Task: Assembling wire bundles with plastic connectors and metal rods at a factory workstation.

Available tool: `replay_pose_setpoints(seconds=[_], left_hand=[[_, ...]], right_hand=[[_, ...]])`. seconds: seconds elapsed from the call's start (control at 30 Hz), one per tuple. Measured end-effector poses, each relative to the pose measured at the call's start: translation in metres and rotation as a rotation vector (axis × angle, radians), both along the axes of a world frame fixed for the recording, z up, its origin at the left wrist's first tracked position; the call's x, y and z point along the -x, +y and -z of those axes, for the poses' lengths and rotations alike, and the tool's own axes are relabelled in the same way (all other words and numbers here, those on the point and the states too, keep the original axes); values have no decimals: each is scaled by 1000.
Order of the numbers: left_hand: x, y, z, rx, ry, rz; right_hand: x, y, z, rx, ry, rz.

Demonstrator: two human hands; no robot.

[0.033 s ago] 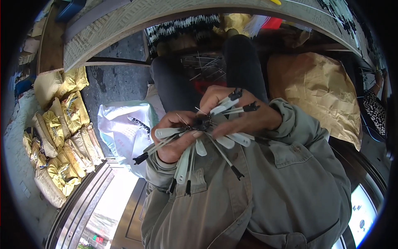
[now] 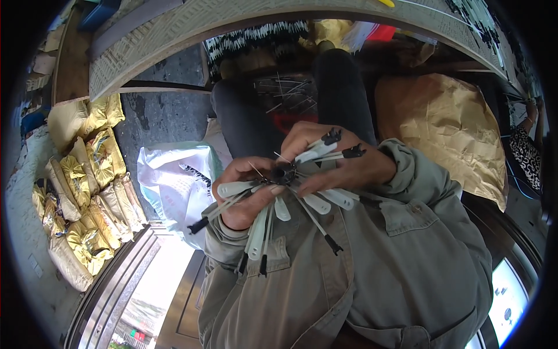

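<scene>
Close to my chest, both hands hold a cluster of thin pale rods with black tips and flat white paddle-like pieces, spread around a dark round hub. My left hand is closed on its left side, thumb pressed near the hub. Fingers of my right hand are bent around the other side, with white pieces lying across them. More white pieces and a black-tipped rod point down over my jacket. Two thin metal-looking ends stick up beside the hub. The fingers partly hide how the pieces join.
Yellow and tan packages are stacked at the left. Beside my left arm lies a white plastic bag; a large brown paper sack stands at the right. A curved-looking table edge crosses above my knees. Loose thin rods lie between my legs.
The cluster has turned very slightly, and the white pieces near my right hand have shifted a little. Both hands keep their grip.
</scene>
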State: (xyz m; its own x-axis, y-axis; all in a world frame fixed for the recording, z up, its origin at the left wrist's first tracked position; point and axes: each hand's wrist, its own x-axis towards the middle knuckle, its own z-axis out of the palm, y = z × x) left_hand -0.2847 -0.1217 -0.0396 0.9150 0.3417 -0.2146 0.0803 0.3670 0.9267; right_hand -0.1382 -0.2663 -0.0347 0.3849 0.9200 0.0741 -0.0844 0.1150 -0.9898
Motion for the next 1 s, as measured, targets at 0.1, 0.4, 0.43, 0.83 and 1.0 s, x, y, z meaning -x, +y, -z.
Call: replay_pose_setpoints(seconds=[0.1, 0.4, 0.43, 0.83, 1.0], left_hand=[[0, 4, -2, -245, -47, 66], [-1, 5, -5, -388, -90, 156], [-1, 7, -4, -387, -90, 154], [0, 7, -6, 179, -122, 156], [-5, 26, 14, 1, -333, 386]], right_hand=[[1, -2, -1, -20, -164, 51], [7, -4, 2, -6, -135, 128], [5, -5, 2, 25, -113, 75], [-1, -9, 6, -125, -195, -37], [2, -7, 5, -137, -207, -55]])
